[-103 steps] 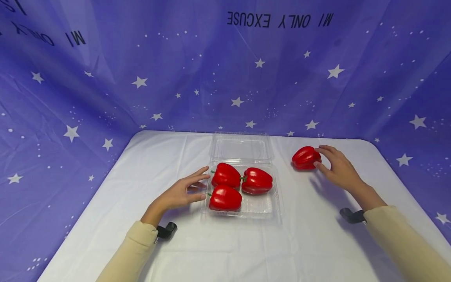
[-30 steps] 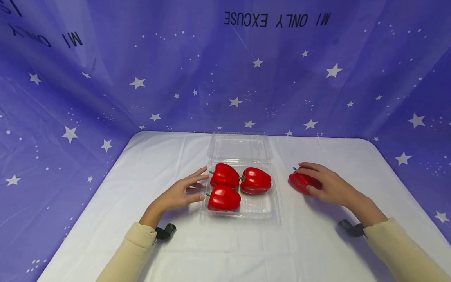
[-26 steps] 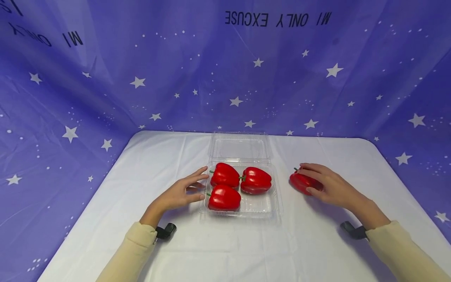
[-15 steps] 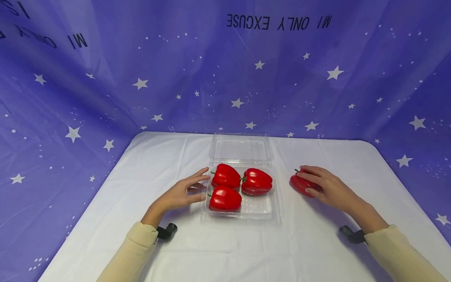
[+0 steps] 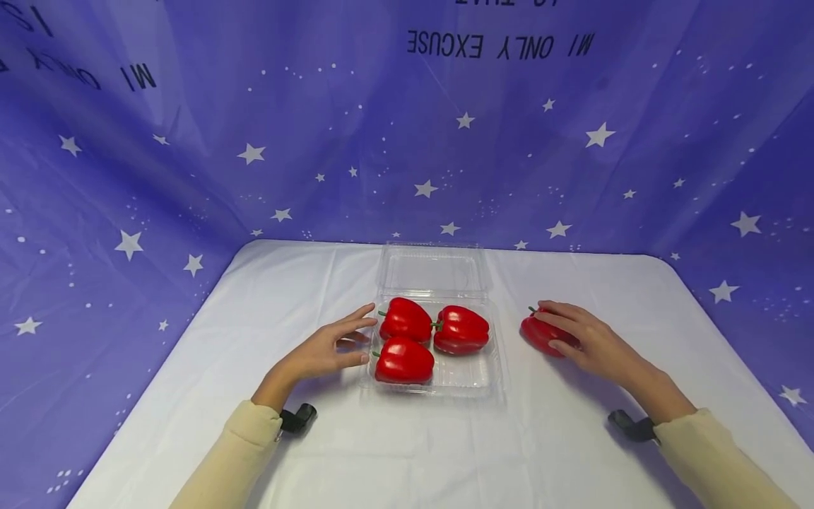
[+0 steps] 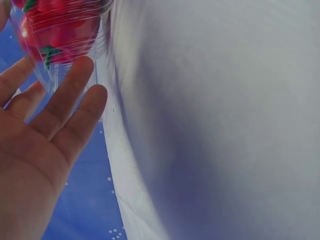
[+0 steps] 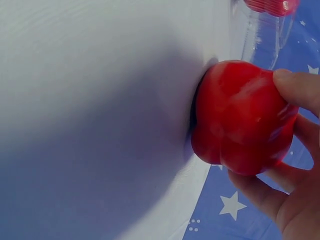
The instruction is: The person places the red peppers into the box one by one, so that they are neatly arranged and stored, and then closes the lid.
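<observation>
A clear plastic clamshell box (image 5: 470,375) lies with its lid laid back, holding three red bell peppers: one at back left (image 5: 404,319), one at front left (image 5: 404,362) and one at back right (image 5: 462,330). My left hand (image 5: 321,349) is at the box's left side, fingers spread and fingertips right at the wall. To the right of the box, my right hand (image 5: 591,341) grips another red bell pepper (image 7: 240,115) on the table, thumb on one side and fingers on the other. Its green stem points back and left in the head view.
The box's lid (image 5: 434,270) stretches toward the back of the table. A white cloth (image 5: 394,452) covers the table. Behind it and at both sides hangs a purple-blue curtain (image 5: 356,106) with white stars. A dark strap mount (image 5: 632,426) sits at each wrist.
Since the earliest frame, the right-hand pepper has come toward me and turned, its stem now showing, and my right hand has closed over it. The left hand stays put. The last second shows almost no motion.
</observation>
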`<state>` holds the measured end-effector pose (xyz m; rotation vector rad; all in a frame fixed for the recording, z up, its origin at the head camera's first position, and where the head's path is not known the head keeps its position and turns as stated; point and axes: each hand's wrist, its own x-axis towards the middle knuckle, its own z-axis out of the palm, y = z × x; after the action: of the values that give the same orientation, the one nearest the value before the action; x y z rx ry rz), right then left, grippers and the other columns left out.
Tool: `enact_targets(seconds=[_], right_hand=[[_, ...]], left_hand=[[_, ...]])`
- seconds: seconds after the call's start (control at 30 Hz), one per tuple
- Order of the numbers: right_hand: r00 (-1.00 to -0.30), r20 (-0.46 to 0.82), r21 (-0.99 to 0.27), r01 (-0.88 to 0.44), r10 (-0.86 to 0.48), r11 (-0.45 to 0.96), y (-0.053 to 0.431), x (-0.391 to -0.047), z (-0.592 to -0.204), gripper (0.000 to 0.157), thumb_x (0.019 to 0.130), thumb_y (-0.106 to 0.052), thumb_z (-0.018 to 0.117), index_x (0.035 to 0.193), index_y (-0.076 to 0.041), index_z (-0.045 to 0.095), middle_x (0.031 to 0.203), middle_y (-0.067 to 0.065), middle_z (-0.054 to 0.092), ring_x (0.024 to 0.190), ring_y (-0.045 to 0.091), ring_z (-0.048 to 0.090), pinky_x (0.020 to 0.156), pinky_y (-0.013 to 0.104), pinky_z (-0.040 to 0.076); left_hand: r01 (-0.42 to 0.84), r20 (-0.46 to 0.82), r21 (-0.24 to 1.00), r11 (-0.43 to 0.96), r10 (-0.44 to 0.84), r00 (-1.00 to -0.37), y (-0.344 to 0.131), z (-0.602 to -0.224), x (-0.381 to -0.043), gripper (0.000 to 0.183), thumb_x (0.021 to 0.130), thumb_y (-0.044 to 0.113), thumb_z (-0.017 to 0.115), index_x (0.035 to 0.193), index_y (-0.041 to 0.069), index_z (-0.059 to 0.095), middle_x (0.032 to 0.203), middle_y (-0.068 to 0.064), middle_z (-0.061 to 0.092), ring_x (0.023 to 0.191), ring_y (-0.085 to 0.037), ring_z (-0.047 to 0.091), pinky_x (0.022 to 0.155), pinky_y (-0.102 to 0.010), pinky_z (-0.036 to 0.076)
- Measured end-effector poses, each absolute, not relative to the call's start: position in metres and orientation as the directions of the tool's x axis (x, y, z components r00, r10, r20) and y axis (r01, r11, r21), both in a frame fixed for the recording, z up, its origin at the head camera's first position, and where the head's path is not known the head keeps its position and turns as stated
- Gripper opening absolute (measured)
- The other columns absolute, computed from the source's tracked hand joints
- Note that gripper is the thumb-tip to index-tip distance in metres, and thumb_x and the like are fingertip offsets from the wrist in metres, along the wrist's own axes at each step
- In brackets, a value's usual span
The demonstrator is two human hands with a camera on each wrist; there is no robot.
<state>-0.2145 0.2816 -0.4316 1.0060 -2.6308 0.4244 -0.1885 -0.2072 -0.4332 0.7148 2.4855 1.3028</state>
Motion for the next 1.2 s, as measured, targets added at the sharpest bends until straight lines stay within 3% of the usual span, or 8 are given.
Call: enact_targets(seconds=[0.17, 0.33, 0.4, 0.5, 0.57, 0.97, 1.07, 1.2], right_hand=[[-0.718, 0.365, -0.165, -0.677, -0.593, 0.717, 0.278, -0.213, -0.432, 0.063, 0.075, -0.004, 0.083, 0.134, -0.007, 0.061, 0.141, 0.013, 0.056, 0.126, 0.034, 0.054, 0.093, 0.053, 0.054], [-0.706, 0.382, -0.178, -0.689, -0.596, 0.702, 0.277, -0.212, -0.432, 0.06, 0.074, -0.001, 0.083, 0.131, -0.007, 0.064, 0.14, 0.012, 0.057, 0.127, 0.034, 0.052, 0.113, 0.02, 0.04], [-0.704, 0.387, -0.18, -0.691, -0.596, 0.7, 0.276, -0.212, -0.431, 0.061, 0.074, 0.0, 0.082, 0.131, -0.008, 0.064, 0.14, 0.012, 0.058, 0.128, 0.036, 0.051, 0.115, 0.021, 0.039], [-0.709, 0.388, -0.176, -0.684, -0.589, 0.708, 0.275, -0.212, -0.431, 0.062, 0.074, 0.0, 0.082, 0.132, -0.007, 0.063, 0.139, 0.011, 0.058, 0.129, 0.037, 0.05, 0.104, 0.048, 0.05], [-0.708, 0.395, -0.179, -0.684, -0.586, 0.707, 0.274, -0.212, -0.431, 0.063, 0.073, 0.001, 0.083, 0.132, -0.006, 0.062, 0.138, 0.012, 0.059, 0.127, 0.036, 0.051, 0.095, 0.056, 0.051], [-0.727, 0.387, -0.199, -0.666, -0.567, 0.719, 0.275, -0.214, -0.431, 0.065, 0.073, 0.0, 0.083, 0.134, -0.01, 0.061, 0.138, 0.011, 0.058, 0.126, 0.033, 0.051, 0.091, 0.055, 0.056], [-0.717, 0.402, -0.195, -0.674, -0.569, 0.712, 0.276, -0.207, -0.428, 0.065, 0.073, -0.001, 0.083, 0.133, -0.011, 0.062, 0.136, 0.01, 0.058, 0.125, 0.031, 0.051, 0.102, 0.022, 0.053], [-0.684, 0.472, -0.266, -0.712, -0.556, 0.65, 0.276, -0.193, -0.419, 0.067, 0.069, 0.006, 0.083, 0.132, -0.009, 0.063, 0.135, 0.013, 0.059, 0.129, 0.019, 0.049, 0.104, -0.005, 0.024]], left_hand=[[0.314, 0.022, 0.823, 0.473, 0.526, -0.85, -0.208, -0.435, -0.185, 0.067, 0.092, 0.022, 0.07, 0.15, 0.006, 0.042, 0.167, -0.007, 0.023, 0.126, -0.035, 0.059, 0.108, -0.053, 0.048], [0.312, 0.021, 0.83, 0.463, 0.533, -0.846, -0.207, -0.435, -0.185, 0.067, 0.092, 0.021, 0.07, 0.15, 0.004, 0.042, 0.167, -0.008, 0.022, 0.127, -0.037, 0.058, 0.108, -0.054, 0.048], [0.316, 0.025, 0.83, 0.459, 0.536, -0.844, -0.207, -0.436, -0.185, 0.066, 0.092, 0.021, 0.07, 0.149, 0.003, 0.042, 0.167, -0.008, 0.021, 0.127, -0.037, 0.058, 0.108, -0.054, 0.048], [0.319, 0.032, 0.832, 0.453, 0.536, -0.844, -0.207, -0.436, -0.186, 0.066, 0.092, 0.021, 0.07, 0.149, 0.002, 0.043, 0.167, -0.008, 0.021, 0.127, -0.037, 0.058, 0.108, -0.054, 0.048], [0.318, 0.032, 0.833, 0.453, 0.533, -0.845, -0.207, -0.436, -0.186, 0.066, 0.092, 0.021, 0.07, 0.149, 0.002, 0.042, 0.167, -0.008, 0.021, 0.127, -0.037, 0.058, 0.108, -0.054, 0.048], [0.318, 0.038, 0.829, 0.46, 0.52, -0.853, -0.209, -0.434, -0.185, 0.066, 0.092, 0.021, 0.071, 0.149, 0.004, 0.043, 0.167, -0.007, 0.022, 0.126, -0.036, 0.059, 0.107, -0.054, 0.048], [0.316, 0.032, 0.828, 0.463, 0.524, -0.851, -0.21, -0.437, -0.185, 0.069, 0.092, 0.021, 0.07, 0.152, 0.006, 0.04, 0.166, -0.008, 0.023, 0.126, -0.036, 0.059, 0.107, -0.054, 0.049], [0.311, 0.028, 0.83, 0.462, 0.523, -0.852, -0.209, -0.438, -0.185, 0.072, 0.092, 0.022, 0.07, 0.154, 0.009, 0.036, 0.166, -0.008, 0.025, 0.126, -0.036, 0.059, 0.107, -0.053, 0.049]])
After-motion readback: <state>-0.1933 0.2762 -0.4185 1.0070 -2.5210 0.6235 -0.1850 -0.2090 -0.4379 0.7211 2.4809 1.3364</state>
